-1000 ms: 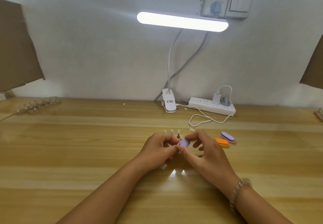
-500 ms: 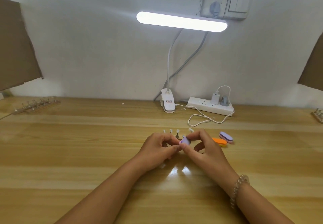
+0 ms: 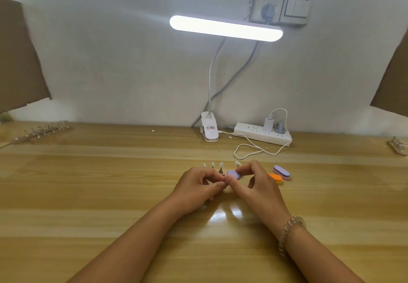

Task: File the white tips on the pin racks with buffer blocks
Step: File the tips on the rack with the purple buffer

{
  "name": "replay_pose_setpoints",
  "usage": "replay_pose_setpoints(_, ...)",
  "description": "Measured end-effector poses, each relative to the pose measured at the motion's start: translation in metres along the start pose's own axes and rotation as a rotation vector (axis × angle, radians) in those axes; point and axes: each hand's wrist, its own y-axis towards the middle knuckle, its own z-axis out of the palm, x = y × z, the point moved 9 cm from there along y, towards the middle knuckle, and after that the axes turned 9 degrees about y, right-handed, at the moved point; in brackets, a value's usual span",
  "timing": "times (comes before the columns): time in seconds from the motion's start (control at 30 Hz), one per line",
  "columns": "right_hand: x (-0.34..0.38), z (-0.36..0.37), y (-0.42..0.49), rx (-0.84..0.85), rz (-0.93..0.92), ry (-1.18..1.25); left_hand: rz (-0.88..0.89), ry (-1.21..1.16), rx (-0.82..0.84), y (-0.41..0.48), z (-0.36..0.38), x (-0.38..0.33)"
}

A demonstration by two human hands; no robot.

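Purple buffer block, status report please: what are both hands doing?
Right hand pinches purple buffer block. Left hand curled beside it, grip hidden. White tips behind. Nothing blocking.

Right hand (image 3: pixel 254 187): pinches the purple buffer block (image 3: pixel 234 175) between thumb and forefinger.
Left hand (image 3: pixel 196 186): fingers curled at the block's near end, seemingly pinching a white tip hidden by the fingers.
Behind the hands: white tips (image 3: pixel 213 164) upright on pins.
Right side: orange block (image 3: pixel 275 177) touching pink-purple block (image 3: pixel 281 172) on the tabletop (image 3: pixel 88 183).
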Motion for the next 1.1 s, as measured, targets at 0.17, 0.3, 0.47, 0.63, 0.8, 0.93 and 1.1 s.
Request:
replay_pose_setpoints(0.17, 0.008, 0.007, -0.006, 0.066, -0.102, -0.042, 0.020, -0.016, 0.022, 0.000, 0.001, -0.002)
replay_pose_setpoints(0.3, -0.003, -0.016, 0.004, -0.124, -0.002, 0.019, 0.026, -0.046, 0.003, 0.000, 0.001, -0.004)
replay_pose_setpoints(0.47, 0.013, -0.004, -0.008, -0.022, -0.099, 0.115, 0.047, -0.042, 0.031, -0.002, 0.001, -0.009)
replay_pose_setpoints(0.63, 0.017, 0.005, -0.006, -0.018, -0.114, -0.029, 0.073, 0.038, 0.031, -0.004, 0.000, -0.014)
replay_pose_setpoints(0.8, 0.023, 0.007, -0.012, 0.060, -0.183, -0.042, 0.065, 0.033, 0.044, -0.003, 0.001, -0.013)
replay_pose_setpoints(0.93, 0.016, 0.002, -0.007, -0.005, -0.129, -0.026, 0.068, 0.053, 0.032, -0.003, 0.000, -0.014)
replay_pose_setpoints(1.1, 0.018, 0.006, -0.012, 0.025, -0.160, -0.080, 0.062, 0.035, 0.018, -0.003, -0.002, -0.012)
